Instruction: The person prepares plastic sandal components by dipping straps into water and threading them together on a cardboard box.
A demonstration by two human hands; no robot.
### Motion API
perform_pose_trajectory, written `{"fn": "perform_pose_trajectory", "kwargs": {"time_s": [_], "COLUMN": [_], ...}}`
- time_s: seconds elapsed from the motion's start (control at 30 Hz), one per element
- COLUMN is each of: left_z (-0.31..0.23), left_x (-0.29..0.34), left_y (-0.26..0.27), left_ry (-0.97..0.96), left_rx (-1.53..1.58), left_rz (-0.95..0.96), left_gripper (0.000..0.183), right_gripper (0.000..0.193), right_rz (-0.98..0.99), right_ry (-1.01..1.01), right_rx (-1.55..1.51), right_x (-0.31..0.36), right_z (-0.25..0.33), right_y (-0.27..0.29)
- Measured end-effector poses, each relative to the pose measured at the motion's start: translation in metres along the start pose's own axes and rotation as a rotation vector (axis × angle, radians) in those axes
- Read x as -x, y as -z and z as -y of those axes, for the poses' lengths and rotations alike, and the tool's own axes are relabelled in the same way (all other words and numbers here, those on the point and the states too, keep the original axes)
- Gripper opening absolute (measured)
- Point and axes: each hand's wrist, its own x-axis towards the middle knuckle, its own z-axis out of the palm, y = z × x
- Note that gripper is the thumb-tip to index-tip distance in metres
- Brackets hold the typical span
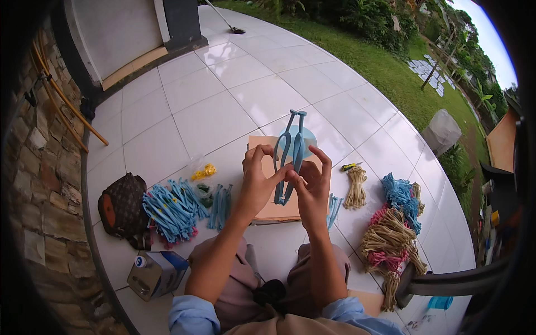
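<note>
Position of the blue strips (298,147), as I log it remotely from the head view: roughly upright, bowed apart at mid-length, between both hands and above a brown board (279,213). I find the left hand (255,177) pinching the strips, thumb on their front; the right hand (314,187) grips them likewise, its index finger raised apart. Behind them I note a pale blue disc (310,139). On the left I record yellow pieces (204,172), a blue bundle (167,209), a patterned brown bag (123,202) and a metal can (158,273); on the right, a tan bundle (355,190) just beside a cutter (350,166).
</note>
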Motion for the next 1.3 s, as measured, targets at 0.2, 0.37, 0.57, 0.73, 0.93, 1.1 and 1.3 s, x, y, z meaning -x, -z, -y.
{"fn": "perform_pose_trajectory", "kwargs": {"time_s": [0.2,0.37,0.57,0.73,0.93,1.1,1.3], "left_z": [0.004,-0.017,-0.02,-0.032,-0.017,-0.02,0.014], "left_x": [-0.003,-0.007,-0.008,-0.01,-0.016,-0.015,0.007], "left_y": [0.01,0.003,0.012,0.022,0.043,0.051,0.023], "left_ry": [0.417,0.353,0.561,0.856,0.634,0.653,0.435], "left_rx": [0.598,0.669,1.255,1.664,1.588,1.015,0.028], "left_rz": [0.603,0.382,0.127,0.067,0.847,0.946,0.588], "left_gripper": [0.033,0.032,0.023,0.024,0.026,0.026,0.041], "right_gripper": [0.054,0.06,0.071,0.074,0.073,0.074,0.076], "right_rz": [-0.149,-0.22,-0.039,0.077,0.188,0.238,0.229], "right_ry": [0.012,-0.168,-0.167,-0.126,-0.261,-0.295,-0.285], "right_rx": [-0.377,-0.547,-0.65,-0.726,-0.708,-0.045,0.336], "right_x": [-0.009,-0.008,0.009,0.009,0.013,0.005,0.007], "right_z": [0.009,0.007,0.01,0.018,0.026,0.038,0.034], "right_y": [0.006,-0.002,-0.024,-0.015,-0.01,0.021,0.036]}}
